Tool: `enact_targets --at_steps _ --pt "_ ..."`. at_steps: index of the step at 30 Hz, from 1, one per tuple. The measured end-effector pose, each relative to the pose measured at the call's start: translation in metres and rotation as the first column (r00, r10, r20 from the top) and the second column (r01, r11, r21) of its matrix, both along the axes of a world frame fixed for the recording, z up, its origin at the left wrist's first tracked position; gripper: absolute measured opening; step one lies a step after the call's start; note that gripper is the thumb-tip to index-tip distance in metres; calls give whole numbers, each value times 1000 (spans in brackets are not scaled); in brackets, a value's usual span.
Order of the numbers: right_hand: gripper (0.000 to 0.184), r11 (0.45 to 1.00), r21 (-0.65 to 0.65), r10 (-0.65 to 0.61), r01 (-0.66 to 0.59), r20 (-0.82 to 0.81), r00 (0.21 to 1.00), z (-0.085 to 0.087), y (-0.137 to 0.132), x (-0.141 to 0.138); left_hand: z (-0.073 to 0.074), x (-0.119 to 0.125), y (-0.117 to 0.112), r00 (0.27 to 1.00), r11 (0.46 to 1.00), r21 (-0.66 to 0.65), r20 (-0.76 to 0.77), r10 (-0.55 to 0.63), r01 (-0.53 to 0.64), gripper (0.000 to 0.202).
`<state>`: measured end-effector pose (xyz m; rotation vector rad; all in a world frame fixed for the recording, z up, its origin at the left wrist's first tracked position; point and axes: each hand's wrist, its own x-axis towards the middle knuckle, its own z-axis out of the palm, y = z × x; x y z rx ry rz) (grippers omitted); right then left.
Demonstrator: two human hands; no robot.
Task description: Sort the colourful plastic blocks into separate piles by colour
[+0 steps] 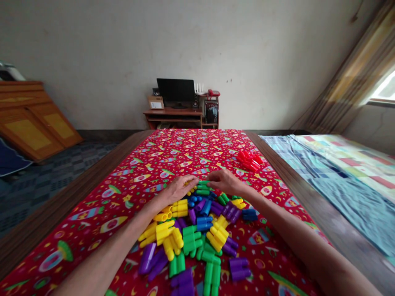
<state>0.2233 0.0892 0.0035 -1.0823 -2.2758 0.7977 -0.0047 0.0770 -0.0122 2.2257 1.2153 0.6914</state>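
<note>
Red cloth (202,142) covered the tabletop (74,197). Rightward came the left hand (181,187), green blocks (203,192), then the right hand (226,181), at a mixed pile (191,238)'s far edge; whether either curled hand gripped couldn't be told. Handling these seemed underway, the next move calling for a firm pinch. Overlap hid totals: at least three blue blocks (204,224), one red heap (248,161).

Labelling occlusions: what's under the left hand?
Bits of yellow blocks peek out by the left hand, with green blocks to its right. The hand covers the rest: the yellow blocks' number, full shape and any grip on them can't be seen.
</note>
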Motion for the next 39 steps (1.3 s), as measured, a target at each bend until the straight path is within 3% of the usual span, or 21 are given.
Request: enact_targets --at_steps 2,4,7,9,10,12,15,17,21,26,30,33,36,39 --pt "14 996 -73 -56 52 -41 998 1 13 12 0 -1 0 1000 1000 -6 -18 -19 19 50" --pt "15 970 -144 -215 195 -141 966 -3 26 21 -1 -1 1 998 998 -8 -41 -55 55 49" --pt "12 867 -329 -486 376 -383 786 -14 42 28 -4 -2 2 991 994 6 -90 -104 105 50" --pt "13 823 -418 -558 385 -466 687 -21 46 30 -6 -2 3 986 992 16 -114 -121 124 50" --pt "12 824 -424 -555 376 -467 689 -23 47 32 -7 -2 3 984 991 15 -125 -126 129 50" --pt "13 852 -361 -505 378 -382 774 -20 46 38 -7 -3 3 981 992 12 -148 -125 128 51" --pt "22 930 -155 -350 334 -92 932 -4 41 48 -3 -6 1 975 990 6 -172 -140 144 50" --pt "25 969 -20 -244 247 95 965 9 35 50 2 -10 -1 966 982 2 -178 -187 191 50" --pt "23 986 120 -143 114 266 953 27 18 40 8 -20 -3 941 972 -12 -247 -231 236 57" --pt "12 958 241 -262 154 526 809 35 0 46 1 -24 1 948 982 79 -285 -143 172 43" --pt "17 985 151 -159 80 639 753 39 -7 59 -4 -19 4 959 976 168 -269 -93 142 37" --pt "12 1000 -3 5 -4 602 798 38 -9 53 0 -12 4 972 957 267 -229 -52 114 33" --pt "21 981 -124 191 -149 488 851 34 -8 40 4 -4 0 976 936 321 -205 -77 141 32" --pt "25 976 -44 213 -212 370 904 27 1 35 1 3 -5 974 929 336 -207 -88 155 31"
